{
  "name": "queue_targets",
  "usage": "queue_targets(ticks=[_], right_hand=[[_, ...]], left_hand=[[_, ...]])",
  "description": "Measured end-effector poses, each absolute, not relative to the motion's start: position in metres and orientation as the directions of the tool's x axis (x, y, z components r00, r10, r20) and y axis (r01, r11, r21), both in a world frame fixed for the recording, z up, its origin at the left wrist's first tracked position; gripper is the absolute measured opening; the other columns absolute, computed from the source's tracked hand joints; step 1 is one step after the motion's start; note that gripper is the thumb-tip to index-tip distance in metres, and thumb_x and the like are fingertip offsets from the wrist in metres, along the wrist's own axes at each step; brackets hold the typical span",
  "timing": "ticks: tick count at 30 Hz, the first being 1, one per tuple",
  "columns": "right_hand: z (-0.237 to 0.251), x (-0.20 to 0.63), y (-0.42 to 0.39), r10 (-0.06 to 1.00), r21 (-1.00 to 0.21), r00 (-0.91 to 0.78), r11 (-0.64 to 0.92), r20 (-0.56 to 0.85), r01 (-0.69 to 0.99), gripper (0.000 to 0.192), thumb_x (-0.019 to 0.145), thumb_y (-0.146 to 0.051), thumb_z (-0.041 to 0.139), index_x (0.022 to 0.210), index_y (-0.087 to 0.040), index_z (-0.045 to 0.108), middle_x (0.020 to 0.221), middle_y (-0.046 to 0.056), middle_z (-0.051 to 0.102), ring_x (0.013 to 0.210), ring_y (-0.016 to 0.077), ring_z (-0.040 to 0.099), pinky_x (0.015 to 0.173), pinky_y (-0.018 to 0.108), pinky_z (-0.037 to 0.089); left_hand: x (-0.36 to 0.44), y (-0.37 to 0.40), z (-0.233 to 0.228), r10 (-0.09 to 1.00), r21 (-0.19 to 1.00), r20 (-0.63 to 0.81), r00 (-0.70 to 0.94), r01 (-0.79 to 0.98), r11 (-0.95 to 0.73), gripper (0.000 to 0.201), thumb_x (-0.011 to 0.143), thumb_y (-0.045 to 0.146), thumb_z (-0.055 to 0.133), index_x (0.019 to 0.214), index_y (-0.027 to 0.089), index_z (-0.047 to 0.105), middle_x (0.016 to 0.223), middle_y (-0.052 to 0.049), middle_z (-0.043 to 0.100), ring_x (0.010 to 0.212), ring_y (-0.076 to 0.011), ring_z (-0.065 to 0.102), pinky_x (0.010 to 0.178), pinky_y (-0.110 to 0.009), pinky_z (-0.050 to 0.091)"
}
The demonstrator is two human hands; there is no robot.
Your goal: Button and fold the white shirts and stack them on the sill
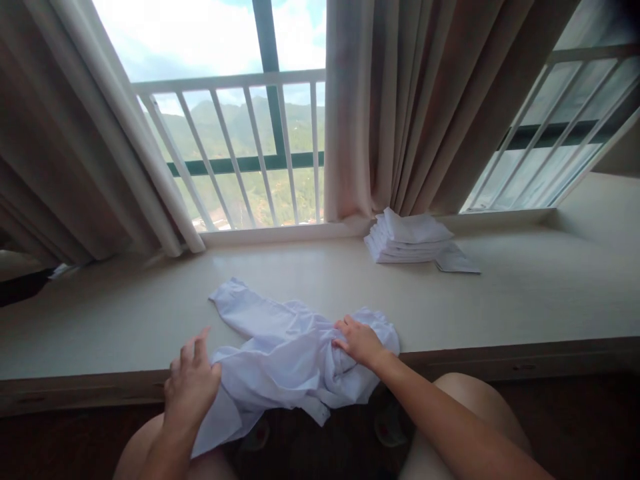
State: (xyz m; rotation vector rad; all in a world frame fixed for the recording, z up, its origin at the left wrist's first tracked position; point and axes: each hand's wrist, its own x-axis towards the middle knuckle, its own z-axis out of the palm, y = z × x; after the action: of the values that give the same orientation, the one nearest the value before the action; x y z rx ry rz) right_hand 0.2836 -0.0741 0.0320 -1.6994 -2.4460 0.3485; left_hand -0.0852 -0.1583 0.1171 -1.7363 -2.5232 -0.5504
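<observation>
A crumpled white garment (280, 353) lies across the front edge of the sill, part of it hanging over my lap. One sleeve or leg of it stretches toward the back left; I cannot tell which. My right hand (359, 341) has its fingers curled into the bunched cloth at the right end. At the left end, my left hand (193, 380) is raised beside the cloth with its fingers apart. Its thumb is close to the fabric, and whether it touches is unclear. Further back, a stack of folded white cloths (407, 239) sits near the curtain.
The wide pale sill (525, 287) runs along the window, with a wooden edge at its front. Brown curtains (390, 100) hang at the back and left. A white railing (227, 82) stands by the glass. My knees (475, 407) are below the sill. A dark object (23, 287) rests at far left.
</observation>
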Motion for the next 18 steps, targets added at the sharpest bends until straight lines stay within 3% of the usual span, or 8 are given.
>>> queue_targets(ticks=[2,5,7,9,13,18], right_hand=[[0.030,0.286,-0.073,0.959,-0.259,-0.279,0.257,-0.051,0.931,0.030,0.098,-0.047,0.057,0.116,-0.024,0.063,0.115,0.010,0.068,0.099,0.0246,0.069,0.080,0.032,0.049],[0.028,0.289,-0.068,0.970,-0.250,-0.223,0.195,-0.091,0.949,0.026,0.101,-0.042,0.050,0.108,-0.022,0.064,0.105,0.010,0.073,0.093,0.0251,0.072,0.075,0.031,0.047],[0.026,0.290,-0.066,0.972,-0.259,-0.212,0.181,-0.097,0.949,0.027,0.103,-0.042,0.047,0.104,-0.022,0.066,0.101,0.010,0.075,0.091,0.0245,0.072,0.074,0.031,0.045],[0.025,0.292,-0.064,0.973,-0.280,-0.210,0.176,-0.096,0.944,0.031,0.104,-0.044,0.045,0.102,-0.022,0.066,0.098,0.009,0.076,0.091,0.0234,0.072,0.072,0.029,0.043],[0.029,0.303,-0.062,0.972,-0.346,-0.226,0.190,-0.066,0.919,0.034,0.105,-0.047,0.042,0.095,-0.024,0.066,0.095,0.005,0.076,0.091,0.0203,0.070,0.070,0.027,0.038],[0.056,0.336,-0.050,0.960,-0.524,-0.047,0.191,0.276,0.830,0.040,0.106,-0.048,0.039,0.083,-0.023,0.061,0.082,0.003,0.070,0.077,0.0192,0.064,0.067,0.027,0.035]], left_hand=[[-0.044,-0.161,0.098,0.940,0.189,0.247,-0.235,0.963,0.191,0.056,0.085,0.017,0.048,0.140,0.021,0.055,0.150,-0.016,0.050,0.132,-0.0381,0.049,0.102,-0.054,0.045],[0.025,-0.168,0.064,0.962,0.289,0.220,0.160,0.931,-0.221,0.050,0.092,0.026,0.050,0.142,0.023,0.053,0.150,-0.013,0.052,0.136,-0.0297,0.049,0.110,-0.047,0.042],[0.056,-0.168,0.042,0.941,0.331,0.205,0.268,0.886,-0.325,0.059,0.089,0.035,0.061,0.145,0.020,0.050,0.150,-0.015,0.053,0.137,-0.0340,0.049,0.109,-0.051,0.043],[0.066,-0.163,0.028,0.945,0.353,0.202,0.255,0.881,-0.314,0.055,0.087,0.031,0.062,0.140,0.019,0.055,0.147,-0.016,0.056,0.134,-0.0357,0.051,0.108,-0.054,0.042],[0.039,-0.144,0.039,0.969,0.481,0.187,0.161,0.845,-0.234,0.033,0.090,0.019,0.047,0.117,0.021,0.067,0.124,-0.011,0.070,0.116,-0.0290,0.063,0.099,-0.042,0.048],[-0.014,-0.115,0.125,0.938,0.599,0.254,-0.234,0.800,0.038,0.035,0.097,0.045,0.047,0.105,0.018,0.068,0.079,-0.004,0.070,0.075,-0.0236,0.066,0.069,-0.031,0.049]])
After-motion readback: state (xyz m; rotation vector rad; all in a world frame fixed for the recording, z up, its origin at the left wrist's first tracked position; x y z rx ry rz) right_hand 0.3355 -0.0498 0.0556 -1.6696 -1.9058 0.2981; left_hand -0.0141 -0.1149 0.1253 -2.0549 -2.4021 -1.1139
